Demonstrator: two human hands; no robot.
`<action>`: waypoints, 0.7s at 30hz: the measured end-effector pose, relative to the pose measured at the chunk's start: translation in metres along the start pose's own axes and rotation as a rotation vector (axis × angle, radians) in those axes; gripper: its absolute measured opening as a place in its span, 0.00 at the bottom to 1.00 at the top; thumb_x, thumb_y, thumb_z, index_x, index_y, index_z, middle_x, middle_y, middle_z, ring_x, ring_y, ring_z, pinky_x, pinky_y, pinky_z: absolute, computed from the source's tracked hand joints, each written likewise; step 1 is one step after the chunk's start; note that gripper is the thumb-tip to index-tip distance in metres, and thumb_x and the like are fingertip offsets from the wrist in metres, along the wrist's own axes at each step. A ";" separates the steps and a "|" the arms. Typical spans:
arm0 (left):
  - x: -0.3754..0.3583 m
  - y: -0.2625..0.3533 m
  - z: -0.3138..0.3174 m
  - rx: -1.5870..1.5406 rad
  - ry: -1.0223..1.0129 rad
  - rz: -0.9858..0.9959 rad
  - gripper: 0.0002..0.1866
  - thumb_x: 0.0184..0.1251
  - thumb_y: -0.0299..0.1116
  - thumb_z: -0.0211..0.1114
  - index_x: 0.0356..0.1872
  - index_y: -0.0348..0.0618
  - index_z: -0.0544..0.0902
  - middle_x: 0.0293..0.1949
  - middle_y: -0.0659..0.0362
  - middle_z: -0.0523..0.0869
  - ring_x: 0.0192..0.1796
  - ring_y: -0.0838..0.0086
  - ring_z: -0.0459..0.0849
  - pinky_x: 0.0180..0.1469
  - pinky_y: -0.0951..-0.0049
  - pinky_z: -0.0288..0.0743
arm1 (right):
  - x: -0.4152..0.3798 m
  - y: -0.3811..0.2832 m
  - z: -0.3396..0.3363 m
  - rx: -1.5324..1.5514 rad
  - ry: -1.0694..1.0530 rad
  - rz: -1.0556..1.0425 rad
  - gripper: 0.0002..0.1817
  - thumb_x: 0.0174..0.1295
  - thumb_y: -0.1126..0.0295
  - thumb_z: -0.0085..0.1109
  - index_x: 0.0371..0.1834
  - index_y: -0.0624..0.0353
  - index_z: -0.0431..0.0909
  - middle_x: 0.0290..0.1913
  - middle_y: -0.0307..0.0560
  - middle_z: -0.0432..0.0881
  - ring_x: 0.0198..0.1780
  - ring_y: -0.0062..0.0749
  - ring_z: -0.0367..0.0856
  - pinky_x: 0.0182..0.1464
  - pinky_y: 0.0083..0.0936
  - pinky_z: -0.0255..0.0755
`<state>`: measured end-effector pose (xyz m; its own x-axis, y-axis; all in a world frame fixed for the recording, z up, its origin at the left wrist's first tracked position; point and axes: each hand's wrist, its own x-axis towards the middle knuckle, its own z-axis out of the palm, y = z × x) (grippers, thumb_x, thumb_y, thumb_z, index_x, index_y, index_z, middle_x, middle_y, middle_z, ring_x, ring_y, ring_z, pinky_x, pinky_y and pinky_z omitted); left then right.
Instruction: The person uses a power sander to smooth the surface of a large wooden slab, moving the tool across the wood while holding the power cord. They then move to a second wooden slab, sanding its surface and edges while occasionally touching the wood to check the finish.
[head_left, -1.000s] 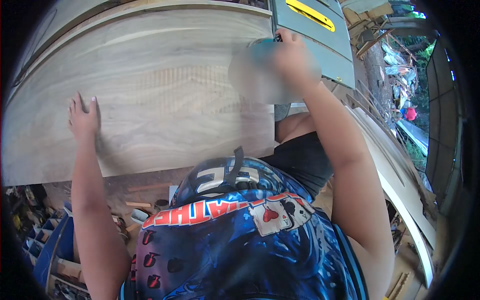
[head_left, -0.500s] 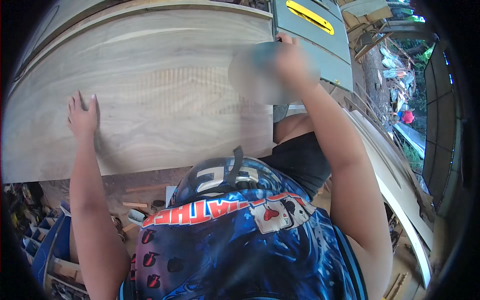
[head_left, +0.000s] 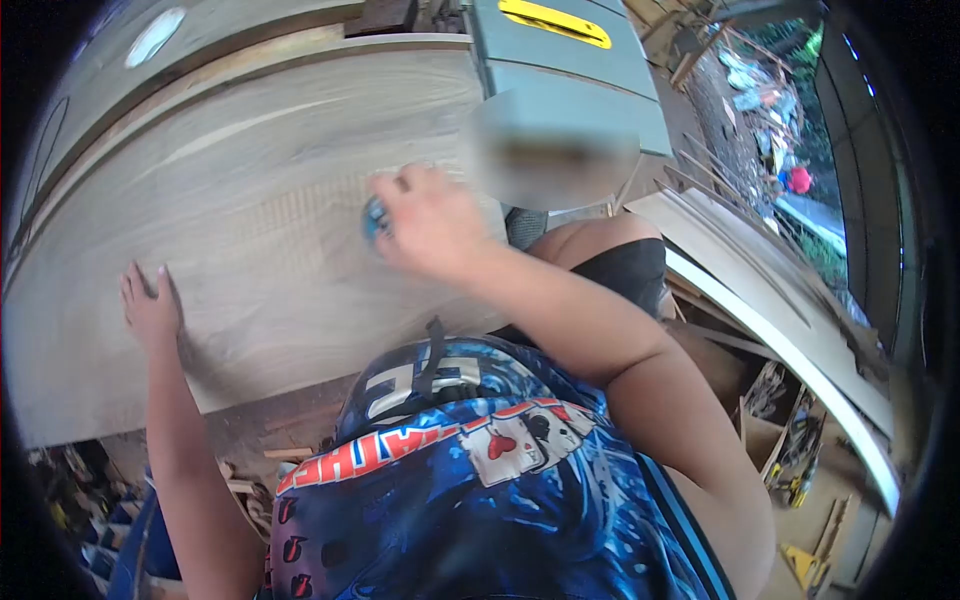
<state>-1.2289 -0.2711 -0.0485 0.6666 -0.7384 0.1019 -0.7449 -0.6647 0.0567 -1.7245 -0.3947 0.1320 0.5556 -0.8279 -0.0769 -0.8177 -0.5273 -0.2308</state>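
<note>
A large pale wooden board [head_left: 270,180] lies flat across the middle and left of the view, before the person. The left hand [head_left: 150,310] rests flat on its near left part. The right hand [head_left: 430,220] sits on the board's right part, closed around a small blue round tool [head_left: 374,218] that touches the surface. Behind and right of the board stands a grey table saw top [head_left: 560,60] with a yellow insert plate [head_left: 555,22] in it. Curved pale wood strips [head_left: 780,310] lie to the right, beyond the right arm.

wood panel [head_left: 260,190] | flat, broad | left hand [head_left: 150,310] flat on it
</note>
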 end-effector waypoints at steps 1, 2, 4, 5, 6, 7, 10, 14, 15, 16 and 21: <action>0.000 -0.001 0.000 -0.019 0.002 0.005 0.42 0.81 0.68 0.58 0.89 0.62 0.64 0.90 0.54 0.60 0.91 0.56 0.56 0.89 0.46 0.51 | -0.001 -0.008 0.003 0.065 0.013 -0.045 0.28 0.60 0.59 0.72 0.64 0.51 0.79 0.57 0.60 0.83 0.59 0.57 0.86 0.52 0.50 0.89; 0.001 -0.002 0.001 -0.036 0.003 0.005 0.42 0.81 0.67 0.58 0.89 0.62 0.64 0.90 0.54 0.60 0.91 0.56 0.56 0.89 0.47 0.51 | -0.001 -0.014 0.005 0.077 0.005 -0.055 0.28 0.60 0.59 0.72 0.64 0.51 0.79 0.57 0.60 0.83 0.59 0.57 0.86 0.52 0.49 0.89; 0.002 -0.004 0.001 -0.002 0.008 0.021 0.42 0.82 0.67 0.57 0.89 0.63 0.64 0.91 0.54 0.60 0.91 0.56 0.56 0.89 0.46 0.51 | -0.001 -0.023 0.007 0.104 -0.019 -0.085 0.28 0.60 0.59 0.72 0.64 0.52 0.79 0.57 0.60 0.83 0.59 0.58 0.86 0.53 0.48 0.89; 0.003 -0.005 0.000 0.017 0.008 0.023 0.42 0.82 0.67 0.57 0.89 0.63 0.64 0.91 0.54 0.60 0.91 0.56 0.56 0.89 0.46 0.51 | -0.001 -0.023 0.004 0.113 -0.017 -0.072 0.28 0.60 0.60 0.72 0.64 0.52 0.79 0.57 0.61 0.83 0.59 0.58 0.86 0.54 0.48 0.88; 0.004 -0.005 0.001 0.025 -0.001 0.014 0.42 0.82 0.67 0.57 0.89 0.63 0.64 0.90 0.54 0.60 0.91 0.56 0.57 0.88 0.46 0.52 | -0.003 -0.022 0.002 0.121 -0.019 -0.061 0.28 0.60 0.60 0.71 0.64 0.52 0.79 0.58 0.61 0.83 0.60 0.58 0.86 0.54 0.48 0.88; 0.001 0.000 -0.005 0.033 -0.011 0.003 0.42 0.82 0.67 0.57 0.89 0.62 0.64 0.90 0.54 0.60 0.91 0.56 0.57 0.88 0.46 0.52 | -0.005 -0.020 0.000 0.130 -0.023 -0.052 0.28 0.61 0.61 0.71 0.64 0.52 0.79 0.58 0.62 0.83 0.60 0.58 0.86 0.55 0.48 0.88; -0.004 0.002 -0.009 0.027 -0.011 0.003 0.41 0.82 0.67 0.57 0.89 0.62 0.65 0.90 0.54 0.62 0.91 0.56 0.58 0.88 0.46 0.52 | -0.005 0.007 0.005 0.071 0.028 0.050 0.27 0.61 0.62 0.70 0.65 0.52 0.79 0.60 0.62 0.83 0.60 0.58 0.86 0.57 0.50 0.87; -0.002 -0.003 -0.002 0.011 0.022 0.022 0.42 0.81 0.67 0.58 0.89 0.61 0.65 0.89 0.53 0.64 0.90 0.55 0.59 0.88 0.45 0.52 | -0.003 0.049 -0.015 -0.066 0.066 0.217 0.30 0.62 0.58 0.74 0.68 0.46 0.78 0.58 0.57 0.84 0.60 0.58 0.86 0.60 0.50 0.85; -0.002 -0.002 -0.004 0.019 0.015 0.012 0.42 0.81 0.68 0.58 0.89 0.61 0.65 0.89 0.53 0.63 0.90 0.55 0.58 0.88 0.44 0.52 | -0.002 0.065 -0.014 -0.097 0.089 0.246 0.31 0.62 0.58 0.73 0.70 0.46 0.77 0.58 0.58 0.84 0.60 0.58 0.87 0.60 0.50 0.85; -0.003 0.002 -0.007 0.027 0.007 0.002 0.43 0.81 0.68 0.58 0.89 0.61 0.65 0.89 0.53 0.63 0.90 0.56 0.58 0.88 0.44 0.52 | -0.001 0.078 -0.014 -0.128 0.113 0.274 0.32 0.63 0.57 0.73 0.71 0.45 0.77 0.58 0.58 0.85 0.60 0.59 0.87 0.60 0.51 0.85; -0.008 0.011 -0.017 0.011 -0.007 -0.018 0.43 0.80 0.68 0.58 0.89 0.62 0.65 0.90 0.54 0.61 0.91 0.56 0.57 0.88 0.43 0.51 | 0.007 0.112 -0.036 -0.132 0.056 0.399 0.36 0.66 0.56 0.72 0.78 0.41 0.72 0.63 0.60 0.83 0.63 0.60 0.86 0.63 0.52 0.84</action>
<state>-1.2424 -0.2708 -0.0322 0.6804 -0.7267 0.0945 -0.7322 -0.6794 0.0479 -1.8177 -0.4663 0.1404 0.1857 -0.9792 -0.0815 -0.9813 -0.1805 -0.0672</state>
